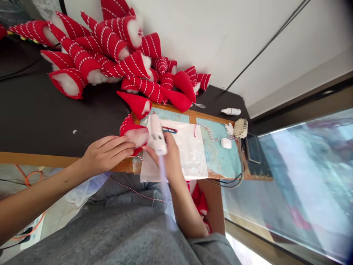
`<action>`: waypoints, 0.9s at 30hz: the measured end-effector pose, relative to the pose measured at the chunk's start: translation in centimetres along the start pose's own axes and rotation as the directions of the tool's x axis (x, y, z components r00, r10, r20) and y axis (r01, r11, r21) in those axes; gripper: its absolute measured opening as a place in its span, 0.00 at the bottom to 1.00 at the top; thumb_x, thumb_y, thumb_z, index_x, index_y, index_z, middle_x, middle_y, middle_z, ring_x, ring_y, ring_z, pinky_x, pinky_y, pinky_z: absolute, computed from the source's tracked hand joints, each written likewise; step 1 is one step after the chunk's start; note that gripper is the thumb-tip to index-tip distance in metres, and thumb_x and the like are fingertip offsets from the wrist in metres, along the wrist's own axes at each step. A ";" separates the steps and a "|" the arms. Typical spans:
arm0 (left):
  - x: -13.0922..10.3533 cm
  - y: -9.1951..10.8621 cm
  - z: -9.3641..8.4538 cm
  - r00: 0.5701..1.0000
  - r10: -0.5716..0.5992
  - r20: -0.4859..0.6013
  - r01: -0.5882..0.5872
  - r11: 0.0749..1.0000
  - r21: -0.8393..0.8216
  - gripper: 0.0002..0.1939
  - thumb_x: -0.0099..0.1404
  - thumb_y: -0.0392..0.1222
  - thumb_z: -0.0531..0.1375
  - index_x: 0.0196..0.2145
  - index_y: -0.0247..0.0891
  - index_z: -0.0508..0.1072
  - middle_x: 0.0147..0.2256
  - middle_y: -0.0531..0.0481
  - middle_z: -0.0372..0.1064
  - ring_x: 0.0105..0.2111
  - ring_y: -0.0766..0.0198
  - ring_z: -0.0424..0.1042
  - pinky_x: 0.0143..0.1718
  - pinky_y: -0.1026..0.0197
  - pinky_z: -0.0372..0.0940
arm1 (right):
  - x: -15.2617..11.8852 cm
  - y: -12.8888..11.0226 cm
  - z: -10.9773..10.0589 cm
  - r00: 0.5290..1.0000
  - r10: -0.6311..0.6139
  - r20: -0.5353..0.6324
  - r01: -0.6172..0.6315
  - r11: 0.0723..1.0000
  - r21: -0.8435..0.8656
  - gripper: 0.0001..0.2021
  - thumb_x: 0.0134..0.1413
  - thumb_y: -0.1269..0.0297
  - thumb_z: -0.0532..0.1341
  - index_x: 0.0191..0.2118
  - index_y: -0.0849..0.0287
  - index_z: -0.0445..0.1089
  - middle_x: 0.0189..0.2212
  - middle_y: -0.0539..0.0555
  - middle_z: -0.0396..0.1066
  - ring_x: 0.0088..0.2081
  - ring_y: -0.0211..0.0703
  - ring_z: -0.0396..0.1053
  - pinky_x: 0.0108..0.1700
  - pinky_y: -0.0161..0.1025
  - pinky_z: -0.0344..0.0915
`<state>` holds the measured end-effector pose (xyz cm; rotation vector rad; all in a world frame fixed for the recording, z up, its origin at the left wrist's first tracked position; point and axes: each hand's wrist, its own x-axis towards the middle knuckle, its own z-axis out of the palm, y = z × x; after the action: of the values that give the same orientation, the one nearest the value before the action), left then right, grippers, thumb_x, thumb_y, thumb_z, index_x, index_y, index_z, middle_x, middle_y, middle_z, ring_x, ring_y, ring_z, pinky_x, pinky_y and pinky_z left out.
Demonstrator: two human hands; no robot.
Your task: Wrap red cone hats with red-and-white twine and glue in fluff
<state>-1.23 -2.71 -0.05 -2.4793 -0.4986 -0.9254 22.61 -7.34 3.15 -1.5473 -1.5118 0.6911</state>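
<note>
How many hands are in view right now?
2. The left hand has its fingers against a stuffed red cone near the table's front edge; the right hand is around a white tool just beside it. No other hand shows.

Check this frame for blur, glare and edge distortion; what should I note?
Head view: the white tool in the right hand looks blurred, as does the pale strip below it; head view: hazy reflections wash over the glass pane; head view: the far right edge darkens and looks stretched.
</note>
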 end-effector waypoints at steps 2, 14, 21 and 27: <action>-0.2 -0.1 -0.2 1.000 0.006 -0.008 -0.006 0.999 0.032 0.03 0.75 0.36 0.67 0.45 0.40 0.79 0.44 0.54 0.86 0.48 0.62 0.81 0.55 0.57 0.72 | -2.4 0.2 -2.1 0.998 0.038 -0.044 -0.032 0.991 0.126 0.15 0.63 0.48 0.66 0.42 0.55 0.71 0.36 0.54 0.76 0.39 0.50 0.76 0.43 0.45 0.73; -3.1 1.0 0.4 0.993 -0.099 -0.058 0.093 0.991 -0.101 0.13 0.74 0.31 0.66 0.51 0.47 0.80 0.49 0.59 0.85 0.57 0.66 0.79 0.61 0.58 0.71 | -9.8 0.1 -2.1 0.977 -0.001 0.214 -0.015 0.997 0.075 0.25 0.69 0.36 0.57 0.35 0.55 0.71 0.29 0.53 0.70 0.28 0.45 0.70 0.29 0.40 0.65; -3.2 0.5 0.4 0.999 -0.023 -0.047 0.021 0.999 -0.042 0.11 0.76 0.32 0.63 0.52 0.45 0.79 0.51 0.58 0.85 0.56 0.65 0.79 0.59 0.57 0.73 | -9.4 0.3 -1.5 0.968 0.028 0.250 -0.036 0.999 0.029 0.22 0.68 0.41 0.59 0.31 0.54 0.65 0.26 0.50 0.66 0.26 0.42 0.65 0.27 0.38 0.61; -2.5 2.6 0.0 0.970 -0.241 -0.045 0.232 0.961 -0.149 0.13 0.75 0.29 0.64 0.52 0.44 0.79 0.50 0.55 0.85 0.57 0.63 0.78 0.62 0.54 0.71 | -9.6 0.5 -1.6 0.972 0.037 0.233 -0.033 0.999 -0.023 0.21 0.67 0.42 0.61 0.31 0.54 0.69 0.26 0.51 0.69 0.27 0.44 0.68 0.29 0.39 0.64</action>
<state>-1.79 -5.34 -2.50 -2.5467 -0.7445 -1.1650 23.10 -17.03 1.87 -1.5528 -1.6700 0.9076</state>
